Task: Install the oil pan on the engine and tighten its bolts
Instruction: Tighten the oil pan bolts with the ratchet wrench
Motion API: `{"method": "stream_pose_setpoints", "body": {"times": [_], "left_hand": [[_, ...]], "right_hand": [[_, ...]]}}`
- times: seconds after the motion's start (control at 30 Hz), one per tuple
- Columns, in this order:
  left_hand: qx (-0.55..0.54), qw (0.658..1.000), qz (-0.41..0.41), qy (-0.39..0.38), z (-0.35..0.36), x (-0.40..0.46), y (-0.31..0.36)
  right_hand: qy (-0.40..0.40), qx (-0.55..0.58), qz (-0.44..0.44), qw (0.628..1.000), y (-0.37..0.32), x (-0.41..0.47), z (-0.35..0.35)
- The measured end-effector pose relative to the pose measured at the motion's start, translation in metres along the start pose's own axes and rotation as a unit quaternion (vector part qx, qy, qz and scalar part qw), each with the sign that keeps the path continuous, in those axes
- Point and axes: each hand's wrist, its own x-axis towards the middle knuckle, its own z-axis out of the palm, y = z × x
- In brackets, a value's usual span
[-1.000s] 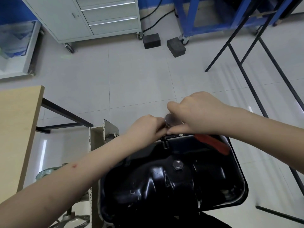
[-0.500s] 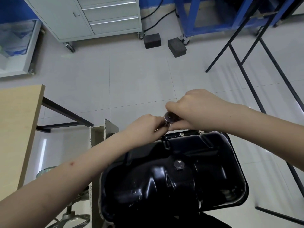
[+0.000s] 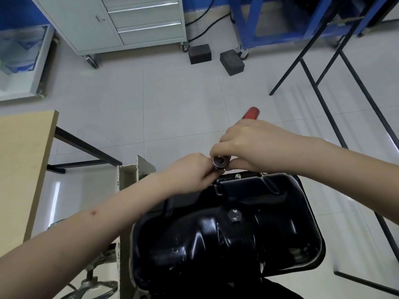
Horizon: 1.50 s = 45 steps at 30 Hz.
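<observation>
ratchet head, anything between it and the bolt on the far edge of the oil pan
Nothing visible does, though the left hand hides the spot below the ratchet head. The right hand grips the ratchet over the far rim of the oil pan.

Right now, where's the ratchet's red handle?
In the head view, the red handle sticks out past the right hand, pointing up and away over the floor, beyond the far edge of the black oil pan; the left hand steadies the ratchet head.
</observation>
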Motion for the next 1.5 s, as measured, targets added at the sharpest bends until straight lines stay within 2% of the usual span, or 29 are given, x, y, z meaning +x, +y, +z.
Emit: {"method": "stream_pose_setpoints", "body": {"times": [0.2, 0.37, 0.47, 0.57, 0.7, 0.77, 0.87, 0.97, 1.07, 1.17, 1.27, 1.43, 1.5], "left_hand": [[0.013, 0.998, -0.042, 0.036, 0.006, -0.002, -0.003], [0.016, 0.997, -0.055, 0.052, 0.005, -0.002, -0.003], [0.011, 0.998, -0.049, 0.044, 0.005, -0.002, -0.002], [0.014, 0.999, -0.039, 0.035, 0.002, -0.002, -0.004], [-0.002, 1.000, -0.002, 0.031, -0.001, -0.003, 0.000], [-0.003, 0.999, 0.015, 0.032, -0.002, -0.002, 0.002], [-0.002, 1.000, 0.004, 0.024, 0.000, -0.003, 0.000], [-0.008, 1.000, -0.010, 0.016, 0.000, -0.003, -0.004], [-0.030, 0.999, -0.026, 0.010, -0.001, -0.003, -0.005], [-0.060, 0.998, -0.029, 0.018, -0.001, -0.005, -0.004], [-0.055, 0.997, -0.053, 0.017, 0.001, -0.003, -0.006], [-0.038, 0.999, -0.030, 0.003, 0.000, -0.002, -0.004], [-0.032, 0.999, -0.030, -0.002, -0.001, -0.001, -0.004]], "right_hand": [[-0.013, -0.040, 0.080, 0.996, -0.008, 0.000, 0.002], [-0.011, 0.011, 0.173, 0.985, -0.020, 0.002, -0.001], [-0.017, 0.032, 0.194, 0.980, -0.027, 0.004, -0.002], [-0.024, 0.020, 0.155, 0.987, -0.022, 0.006, -0.002], [-0.023, -0.047, 0.024, 0.998, -0.005, 0.007, -0.003], [-0.012, -0.066, -0.008, 0.998, -0.002, 0.007, -0.003], [0.011, -0.067, 0.009, 0.998, -0.002, 0.007, 0.001], [0.019, -0.055, 0.090, 0.994, -0.009, 0.006, 0.002], [0.010, 0.012, 0.172, 0.985, -0.020, 0.002, 0.004], [0.010, 0.053, 0.199, 0.979, -0.030, 0.000, 0.007], [0.010, 0.051, 0.187, 0.981, -0.025, 0.003, 0.006], [0.021, -0.023, 0.057, 0.998, -0.008, 0.007, 0.003], [0.026, -0.031, 0.037, 0.998, -0.007, 0.008, 0.001]]}}
